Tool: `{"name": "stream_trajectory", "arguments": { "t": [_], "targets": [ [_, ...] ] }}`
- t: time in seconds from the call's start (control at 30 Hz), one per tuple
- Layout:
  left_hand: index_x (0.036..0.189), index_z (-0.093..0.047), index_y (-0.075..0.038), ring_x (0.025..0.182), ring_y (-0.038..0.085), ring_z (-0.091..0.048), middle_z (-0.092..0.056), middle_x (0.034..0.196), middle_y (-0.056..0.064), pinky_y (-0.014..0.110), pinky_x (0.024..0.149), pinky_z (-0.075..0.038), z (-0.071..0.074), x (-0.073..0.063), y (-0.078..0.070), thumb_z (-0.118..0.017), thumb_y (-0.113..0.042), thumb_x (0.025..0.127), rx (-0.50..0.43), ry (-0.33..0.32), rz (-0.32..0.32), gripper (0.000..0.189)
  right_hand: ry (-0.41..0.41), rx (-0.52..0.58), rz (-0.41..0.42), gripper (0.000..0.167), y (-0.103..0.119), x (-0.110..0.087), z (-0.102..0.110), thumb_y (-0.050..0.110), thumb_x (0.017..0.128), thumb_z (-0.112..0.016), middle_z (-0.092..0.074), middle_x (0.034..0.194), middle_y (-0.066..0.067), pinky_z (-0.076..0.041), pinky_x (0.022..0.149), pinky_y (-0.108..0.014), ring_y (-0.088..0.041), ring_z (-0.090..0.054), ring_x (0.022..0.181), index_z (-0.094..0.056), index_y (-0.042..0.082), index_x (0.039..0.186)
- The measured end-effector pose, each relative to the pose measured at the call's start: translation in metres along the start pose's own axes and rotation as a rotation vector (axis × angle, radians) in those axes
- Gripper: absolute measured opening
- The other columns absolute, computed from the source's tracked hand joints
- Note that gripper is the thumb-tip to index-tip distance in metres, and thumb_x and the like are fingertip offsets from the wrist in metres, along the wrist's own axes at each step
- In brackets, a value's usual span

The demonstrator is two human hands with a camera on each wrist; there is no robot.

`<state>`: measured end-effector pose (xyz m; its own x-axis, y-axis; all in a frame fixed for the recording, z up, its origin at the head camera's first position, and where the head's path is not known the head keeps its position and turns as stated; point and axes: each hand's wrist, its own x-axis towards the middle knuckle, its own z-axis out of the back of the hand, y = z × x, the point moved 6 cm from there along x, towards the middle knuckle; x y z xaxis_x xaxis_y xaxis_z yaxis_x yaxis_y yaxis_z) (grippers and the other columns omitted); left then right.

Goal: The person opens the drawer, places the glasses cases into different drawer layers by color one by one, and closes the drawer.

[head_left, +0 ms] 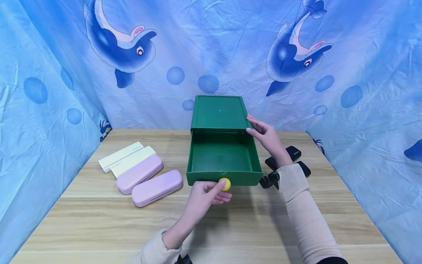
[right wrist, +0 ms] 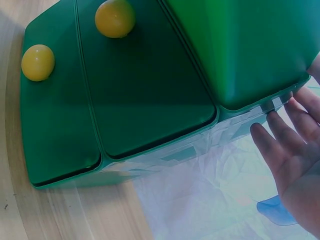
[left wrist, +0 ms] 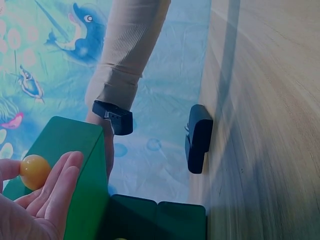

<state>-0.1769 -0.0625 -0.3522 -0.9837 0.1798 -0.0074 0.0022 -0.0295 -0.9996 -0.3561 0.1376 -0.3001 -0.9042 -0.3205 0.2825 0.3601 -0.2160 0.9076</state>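
A green drawer cabinet (head_left: 219, 112) stands on the table, its top drawer (head_left: 224, 179) pulled out toward me. Inside, the drawer shows a bare floor. My left hand (head_left: 207, 194) pinches the round yellow knob (head_left: 225, 184) on that drawer's front, thumb on one side and fingers on the other. Fingers spread, my right hand (head_left: 267, 137) rests against the cabinet's right side near its front edge. Below, in the right wrist view, two lower drawers sit closed, with an upper yellow knob (right wrist: 115, 18) and a lower yellow knob (right wrist: 38, 63).
Left of the cabinet lie two lavender oblong cases (head_left: 158, 187) and two long white boxes (head_left: 121, 157), side by side. Two black cases (head_left: 292, 152) lie at the right, partly behind my right forearm. A blue dolphin-print curtain (head_left: 217, 47) surrounds the wooden table (head_left: 99, 220).
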Motion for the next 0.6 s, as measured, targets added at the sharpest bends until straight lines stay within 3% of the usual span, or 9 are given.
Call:
{"name": "stream_trajectory", "arguments": {
  "t": [0.27, 0.6],
  "targets": [
    [0.102, -0.07, 0.006, 0.083, 0.026, -0.075, -0.074, 0.091, 0.022, 0.033, 0.075, -0.06, 0.001, -0.001, 0.001, -0.06, -0.036, 0.095, -0.011, 0.007, 0.003, 0.044, 0.006, -0.002, 0.002, 0.055, -0.001, 0.0, 0.0, 0.03, 0.097, -0.059, -0.033, 0.158, 0.001, -0.032, 0.116, -0.047, -0.018, -0.029, 0.147, -0.042, 0.016, 0.147],
    [0.106, -0.069, 0.008, 0.088, 0.027, -0.074, -0.073, 0.095, 0.024, 0.039, 0.081, -0.06, 0.011, -0.005, 0.002, -0.057, -0.032, 0.097, -0.004, 0.03, -0.001, 0.042, 0.005, -0.003, 0.001, 0.056, -0.001, 0.0, -0.001, 0.031, 0.097, -0.059, -0.033, 0.158, 0.001, -0.032, 0.115, -0.047, -0.019, -0.029, 0.147, -0.041, 0.016, 0.148]
  ]
}}
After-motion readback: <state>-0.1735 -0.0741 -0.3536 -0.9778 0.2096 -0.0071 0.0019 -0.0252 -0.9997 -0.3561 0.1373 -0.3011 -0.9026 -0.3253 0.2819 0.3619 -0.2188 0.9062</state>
